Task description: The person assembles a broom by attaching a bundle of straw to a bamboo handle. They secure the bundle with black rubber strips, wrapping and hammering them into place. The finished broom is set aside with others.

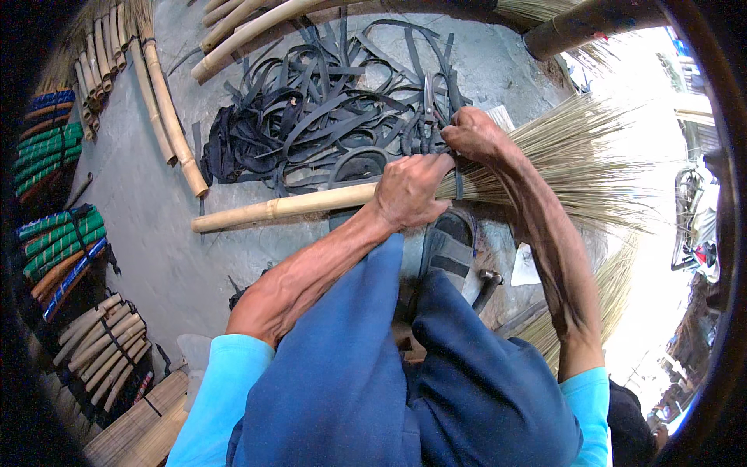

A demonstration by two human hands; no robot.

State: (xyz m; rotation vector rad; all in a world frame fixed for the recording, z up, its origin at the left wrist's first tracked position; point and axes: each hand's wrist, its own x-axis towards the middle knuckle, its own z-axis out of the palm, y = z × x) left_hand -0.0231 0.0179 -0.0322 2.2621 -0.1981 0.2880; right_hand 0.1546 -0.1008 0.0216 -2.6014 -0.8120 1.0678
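Observation:
A grass broom with a bamboo handle [284, 206] lies crosswise over my knees' far side, its bristles [576, 159] fanning out to the right. My left hand [412, 187] is closed round it where the handle meets the grass. Just right of that hand, a black rubber strip [458, 184] wraps the base of the bristles. Closed in a fist, my right hand [473, 134] grips the strip above the broom; the strip's end is hidden by the fingers. Scissors [428, 101] lie among the black strips beyond my hands.
A tangled heap of black rubber strips [311, 117] covers the floor ahead. Bamboo-handled brooms [167, 109] lie at far left, with tied bundles of green-wrapped handles [62, 241] and plain sticks [105, 342] below. A hammer-like tool [488, 288] rests near my sandalled foot [449, 245].

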